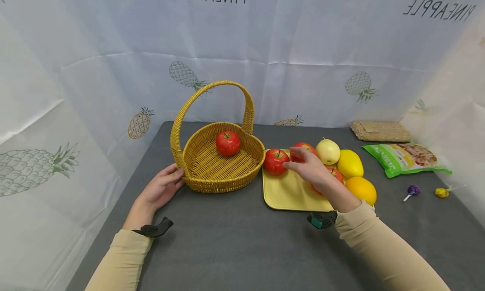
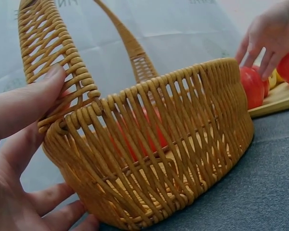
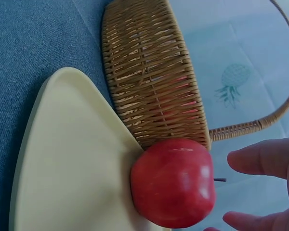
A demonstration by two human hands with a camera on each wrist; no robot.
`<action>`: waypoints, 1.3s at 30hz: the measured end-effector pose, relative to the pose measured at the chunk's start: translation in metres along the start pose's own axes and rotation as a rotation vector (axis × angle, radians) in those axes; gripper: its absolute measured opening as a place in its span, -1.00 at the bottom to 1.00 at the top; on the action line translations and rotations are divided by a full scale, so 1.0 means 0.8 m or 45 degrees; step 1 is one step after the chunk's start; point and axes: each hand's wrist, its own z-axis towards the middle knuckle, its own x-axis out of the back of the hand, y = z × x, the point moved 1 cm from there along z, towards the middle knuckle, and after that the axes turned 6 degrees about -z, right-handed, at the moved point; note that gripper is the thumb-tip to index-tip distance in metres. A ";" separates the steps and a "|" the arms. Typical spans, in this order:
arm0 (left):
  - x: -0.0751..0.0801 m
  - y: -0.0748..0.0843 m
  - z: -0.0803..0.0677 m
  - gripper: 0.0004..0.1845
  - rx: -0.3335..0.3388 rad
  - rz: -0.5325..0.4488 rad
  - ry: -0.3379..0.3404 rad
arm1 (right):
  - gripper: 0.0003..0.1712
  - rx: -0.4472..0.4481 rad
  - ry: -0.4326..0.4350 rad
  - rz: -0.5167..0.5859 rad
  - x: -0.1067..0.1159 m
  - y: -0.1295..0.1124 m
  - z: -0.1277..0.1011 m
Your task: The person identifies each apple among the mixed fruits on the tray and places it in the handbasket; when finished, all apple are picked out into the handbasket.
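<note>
The backdrop sheet [image 1: 303,34] carries the word "PINEAPPLE" twice, printed mirror-reversed, among six pineapple drawings that can be counted in the head view. On the grey table [image 1: 227,240] stands one wicker basket [image 1: 217,156] with a tall handle, holding one red apple [image 1: 227,142]. The left hand [image 1: 161,190] rests against the basket's left wall where the handle joins it, its fingers straight and touching the weave. Just right of the basket lies one yellow tray [image 1: 286,192]. On its near-left corner, beside the basket, sits a second red apple [image 1: 275,161]; the right hand [image 1: 310,168] hovers over it with fingers spread and relaxed, the fingertips close to the apple but gripping nothing. Two more red apples, one pale pear [image 1: 328,151], one lemon [image 1: 350,163] and one orange [image 1: 361,190] crowd the tray's right side. Further right lie a green snack bag [image 1: 403,158] whose print is too small to read, a tan packet [image 1: 380,131] and two lollipops [image 1: 411,192].
</note>
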 end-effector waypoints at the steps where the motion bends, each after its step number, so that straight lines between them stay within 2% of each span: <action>1: 0.000 0.000 0.000 -0.63 0.004 -0.003 0.000 | -0.17 0.001 -0.006 -0.003 0.000 0.002 0.001; 14: 0.002 -0.002 -0.002 -0.61 0.023 -0.013 0.006 | -0.07 0.019 -0.064 -0.054 -0.011 0.008 0.012; 22: 0.002 -0.001 -0.001 -0.63 0.031 -0.008 0.017 | 0.17 -0.042 -0.121 -0.052 -0.013 0.012 0.018; 32: 0.000 0.001 0.001 -0.64 0.024 -0.022 0.011 | 0.23 -0.065 -0.140 -0.036 -0.016 0.018 0.026; 39: 0.002 0.000 0.001 -0.63 0.019 -0.021 0.008 | 0.24 -0.074 -0.124 -0.079 -0.021 0.020 0.029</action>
